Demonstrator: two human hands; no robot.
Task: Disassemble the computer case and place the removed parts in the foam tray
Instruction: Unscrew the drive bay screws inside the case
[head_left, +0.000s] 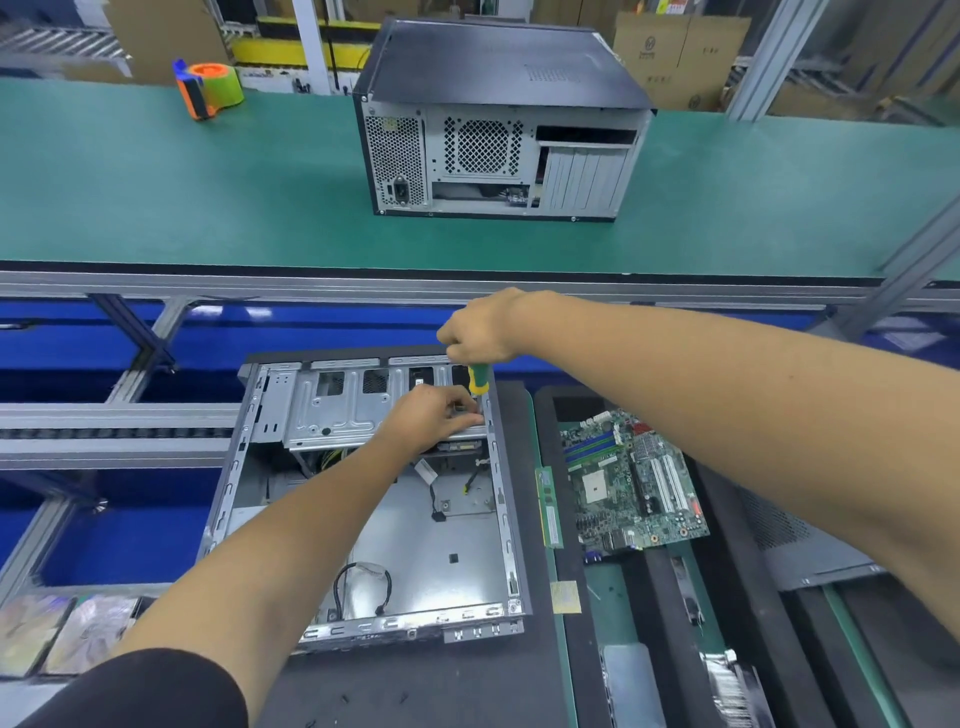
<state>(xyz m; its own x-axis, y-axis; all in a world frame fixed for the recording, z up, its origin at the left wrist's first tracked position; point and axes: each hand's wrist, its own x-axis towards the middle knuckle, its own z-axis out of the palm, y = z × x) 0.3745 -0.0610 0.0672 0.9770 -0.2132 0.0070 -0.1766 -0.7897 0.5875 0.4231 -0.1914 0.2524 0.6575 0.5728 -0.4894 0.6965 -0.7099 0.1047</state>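
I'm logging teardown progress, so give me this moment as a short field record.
right hand: grips green-yellow screwdriver, pointed down
left hand: on drive cage
open case: motherboard out, loose cables inside
foam tray: holds motherboard, RAM stick
second case: closed, on green bench

Bright, even overhead light, soft shadows only. Glare patches on the blue panel (228, 313) at 10 o'clock. Strong wide-angle bowing toward the edges; corners at 7 and 5 o'clock smeared, centre sharp.
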